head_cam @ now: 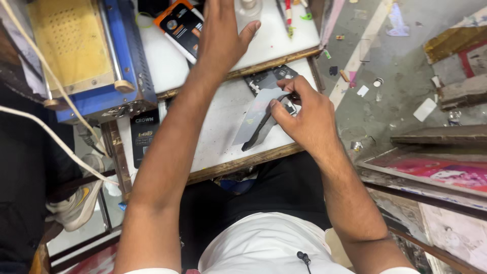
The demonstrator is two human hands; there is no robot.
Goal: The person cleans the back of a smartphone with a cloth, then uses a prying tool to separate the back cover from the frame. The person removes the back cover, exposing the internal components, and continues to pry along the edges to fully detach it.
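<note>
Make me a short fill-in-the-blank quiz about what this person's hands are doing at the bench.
1. The right hand pinches a thin grey ____ over the opened phone.
2. The left hand reaches with fingers spread toward a phone with an ____ case.
3. The machine at the bench's far left has a ____ body.

Missing words: sheet; orange; blue

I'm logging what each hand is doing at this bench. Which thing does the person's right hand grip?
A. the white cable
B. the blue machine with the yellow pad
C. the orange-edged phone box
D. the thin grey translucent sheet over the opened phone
D: the right hand pinches the thin grey translucent sheet by its edge, above the opened black phone, while the left hand reaches toward the orange-edged phone box.
</note>
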